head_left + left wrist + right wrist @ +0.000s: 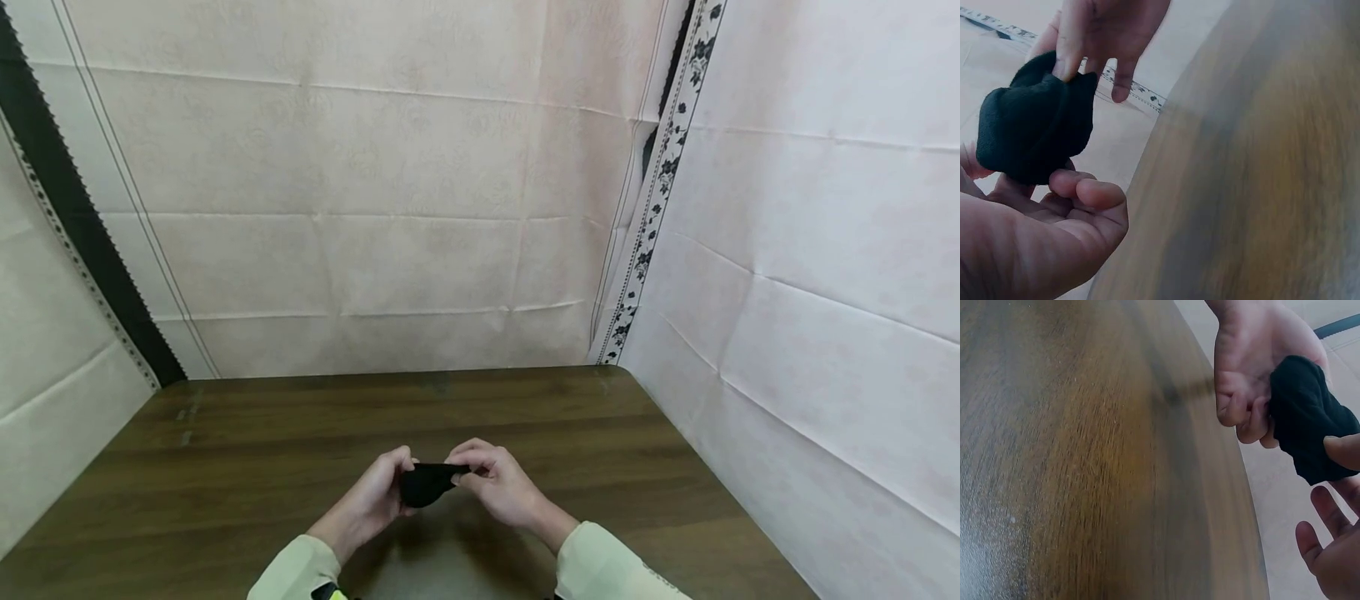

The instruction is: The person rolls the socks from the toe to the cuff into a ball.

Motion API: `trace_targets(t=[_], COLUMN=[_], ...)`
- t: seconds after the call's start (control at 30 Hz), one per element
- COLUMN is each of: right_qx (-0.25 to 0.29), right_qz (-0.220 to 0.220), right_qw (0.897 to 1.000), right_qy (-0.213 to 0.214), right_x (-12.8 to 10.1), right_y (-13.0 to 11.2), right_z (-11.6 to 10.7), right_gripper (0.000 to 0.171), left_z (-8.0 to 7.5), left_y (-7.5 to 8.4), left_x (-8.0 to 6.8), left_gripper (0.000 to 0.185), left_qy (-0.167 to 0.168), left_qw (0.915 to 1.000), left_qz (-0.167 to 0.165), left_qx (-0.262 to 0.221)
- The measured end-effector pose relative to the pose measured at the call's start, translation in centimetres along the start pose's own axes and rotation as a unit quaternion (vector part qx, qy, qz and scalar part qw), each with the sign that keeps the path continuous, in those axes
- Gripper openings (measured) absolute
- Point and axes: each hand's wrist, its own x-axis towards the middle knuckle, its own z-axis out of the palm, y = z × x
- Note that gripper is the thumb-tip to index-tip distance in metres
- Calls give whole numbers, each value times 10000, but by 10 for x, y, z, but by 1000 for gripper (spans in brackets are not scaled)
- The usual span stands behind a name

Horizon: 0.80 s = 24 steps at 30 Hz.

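A small, soft bundle of folded black cloth (426, 486), rather like a rolled sock, is held up over the near part of the table. My left hand (372, 498) holds its rounded end, with the fingers curled against it. The narrower end is pinched between thumb and fingers of my right hand (501, 490). In the left wrist view a fold and a raised edge show on the cloth (1038, 128). The right wrist view has the right thumb (1342, 450) pressing on the cloth's near face, while other right fingers stand off it. The cloth's inside is hidden.
The brown wood-grain table (315, 425) spreads under both hands, with small clear marks near its far left corner. Pale creased sheets hang behind it (420, 250) and along both sides. A floral border strip (660, 200) runs down the back right corner.
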Motion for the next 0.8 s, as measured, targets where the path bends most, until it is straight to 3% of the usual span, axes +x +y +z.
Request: trace_targets(t=[0.5,0.67,0.8], right_qx=[-347,-473,-762], right_qz=[233,193,54], right_qw=[9982,9962,9916], right_qy=[439,707,1044], right_x=[-2,-1,0], right_y=[3,3,2], right_z=[2,4,6], right_gripper=[19,21,23], left_z=[7,6,7], left_y=[-3,-7,-10], left_x=[-2,-2,-6], left_gripper=[17,24,46], left_qy=[441,620,819], left_qw=[9948,9940,9909], left_qz=[708,720,513], left_qx=[588,544,941])
